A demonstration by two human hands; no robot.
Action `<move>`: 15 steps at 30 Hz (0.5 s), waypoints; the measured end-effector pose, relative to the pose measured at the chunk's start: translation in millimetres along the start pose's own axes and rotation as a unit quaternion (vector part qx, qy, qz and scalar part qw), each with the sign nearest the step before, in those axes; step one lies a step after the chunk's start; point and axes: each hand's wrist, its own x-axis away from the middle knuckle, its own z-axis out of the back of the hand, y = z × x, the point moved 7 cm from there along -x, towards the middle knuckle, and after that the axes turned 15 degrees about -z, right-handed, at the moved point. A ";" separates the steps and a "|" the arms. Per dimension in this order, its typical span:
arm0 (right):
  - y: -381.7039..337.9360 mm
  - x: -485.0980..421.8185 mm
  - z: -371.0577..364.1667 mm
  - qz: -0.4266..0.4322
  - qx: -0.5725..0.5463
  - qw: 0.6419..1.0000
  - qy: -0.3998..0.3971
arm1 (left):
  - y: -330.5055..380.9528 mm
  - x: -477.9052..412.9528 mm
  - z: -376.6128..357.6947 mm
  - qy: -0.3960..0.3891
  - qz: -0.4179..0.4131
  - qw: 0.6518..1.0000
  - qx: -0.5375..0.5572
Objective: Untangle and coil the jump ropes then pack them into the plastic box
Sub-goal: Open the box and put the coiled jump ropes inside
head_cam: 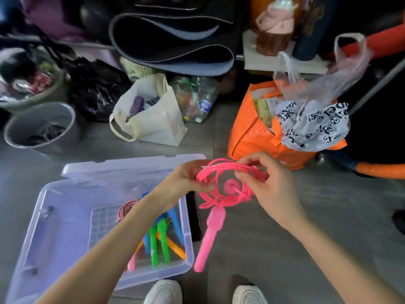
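Observation:
A pink jump rope [221, 183] is wound into a loose coil in the air above the floor. My left hand [186, 178] grips the coil's left side, and my right hand [267, 185] pinches its right side. One pink handle [208, 238] hangs down from the coil; the other handle's round end shows inside the loop. To the left stands the clear plastic box [54, 227], lid open behind it. Inside lie several coiled ropes with green, blue, orange and pink handles [162, 240] and a red-white cord.
An orange bag [254, 132] stands just behind my hands, a cream tote bag [157, 119] further left, and two grey bins [43, 126] at far left. A black flat object [195, 216] leans beside the box. My white shoes [164, 292] are at the bottom edge.

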 end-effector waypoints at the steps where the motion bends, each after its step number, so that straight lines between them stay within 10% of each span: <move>1: -12.2 0.2 -6.8 0.008 -0.020 1.000 -0.013 | 14.5 9.9 6.4 0.010 -0.016 1.000 0.012; 15: -80.0 4.7 -153.1 -0.107 -0.165 0.957 -0.211 | 78.4 141.7 124.7 0.176 -0.039 0.981 -0.066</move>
